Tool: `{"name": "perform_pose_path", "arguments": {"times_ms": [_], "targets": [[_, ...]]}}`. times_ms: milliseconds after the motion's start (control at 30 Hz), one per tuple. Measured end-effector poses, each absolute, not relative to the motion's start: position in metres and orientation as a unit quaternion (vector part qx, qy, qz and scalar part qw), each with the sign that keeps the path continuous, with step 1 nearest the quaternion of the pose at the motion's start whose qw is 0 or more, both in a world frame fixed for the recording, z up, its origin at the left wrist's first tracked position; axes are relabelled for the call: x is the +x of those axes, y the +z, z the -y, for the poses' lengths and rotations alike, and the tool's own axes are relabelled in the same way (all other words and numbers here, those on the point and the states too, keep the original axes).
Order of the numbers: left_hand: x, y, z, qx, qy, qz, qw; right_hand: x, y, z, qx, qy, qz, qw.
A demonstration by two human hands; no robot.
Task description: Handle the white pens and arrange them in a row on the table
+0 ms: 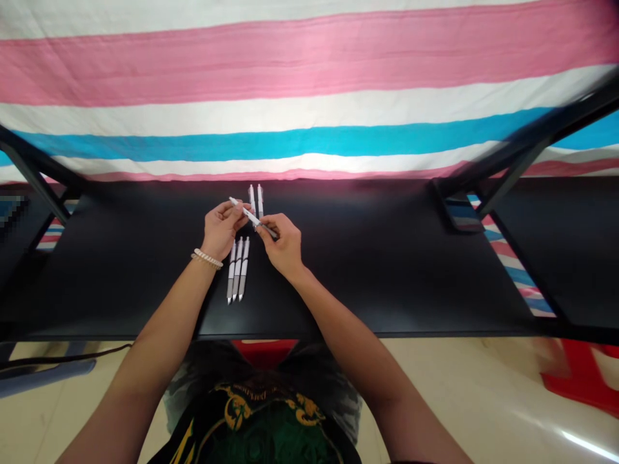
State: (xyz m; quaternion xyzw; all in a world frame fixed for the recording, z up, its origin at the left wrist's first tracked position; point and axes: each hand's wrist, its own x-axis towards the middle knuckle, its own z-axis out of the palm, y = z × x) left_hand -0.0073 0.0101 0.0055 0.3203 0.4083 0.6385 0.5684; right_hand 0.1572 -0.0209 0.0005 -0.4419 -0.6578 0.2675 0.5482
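- over the black table (120,277), in the head view, both hands meet near the middle of the tabletop
- left hand (221,229): fingers (235,211) curled closed, pinching a white-and-grey pen (252,218) near its pale end, which sticks out up and to the left
- right hand (283,245): thumb and fingers (265,223) closed on the same pen near its dark end, so it slants across between the two hands
- two matching pens (252,200) lie side by side on the tabletop, just beyond the held pen
- three more pens (238,269) lie close together, just below the left hand and beside the left wrist
- a pale beaded bracelet (207,258) circles the left wrist
- behind the table hangs a pink, white and blue striped cloth (309,84), with a black metal frame (527,142) slanting in at each side
- below the table edge: the person's dark printed t-shirt (261,412), a pale floor (459,386) and a blurred red object (575,377) at the right
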Motion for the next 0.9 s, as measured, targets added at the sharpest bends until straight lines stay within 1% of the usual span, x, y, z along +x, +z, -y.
{"name": "perform_pose_path", "arguments": {"times_ms": [133, 233, 333, 467, 533, 633, 700, 800, 900], "targets": [[-0.002, 0.007, -0.006, 0.344, 0.625, -0.409, 0.569, 0.158, 0.0, 0.021, -0.468, 0.27, 0.635, 0.552], [-0.004, 0.009, -0.007, 0.347, 0.627, -0.403, 0.57, 0.157, -0.001, 0.021, -0.476, 0.353, 0.588, 0.551], [-0.005, 0.011, -0.007, 0.343, 0.63, -0.395, 0.574, 0.155, -0.001, 0.021, -0.456, 0.447, 0.546, 0.543], [-0.004, 0.016, -0.005, 0.331, 0.629, -0.397, 0.581, 0.154, 0.0, 0.02, -0.434, 0.522, 0.528, 0.511], [-0.004, 0.017, -0.005, 0.321, 0.632, -0.4, 0.581, 0.154, -0.001, 0.019, -0.436, 0.509, 0.531, 0.519], [-0.005, 0.016, -0.006, 0.317, 0.646, -0.403, 0.565, 0.156, -0.002, 0.018, -0.445, 0.427, 0.571, 0.542], [-0.007, 0.014, -0.008, 0.32, 0.655, -0.405, 0.553, 0.158, -0.003, 0.017, -0.45, 0.394, 0.6, 0.531], [-0.009, 0.011, -0.011, 0.324, 0.658, -0.404, 0.546, 0.159, -0.005, 0.018, -0.453, 0.414, 0.606, 0.506], [-0.01, 0.011, -0.011, 0.328, 0.663, -0.396, 0.545, 0.159, -0.005, 0.018, -0.441, 0.434, 0.59, 0.518]]}}
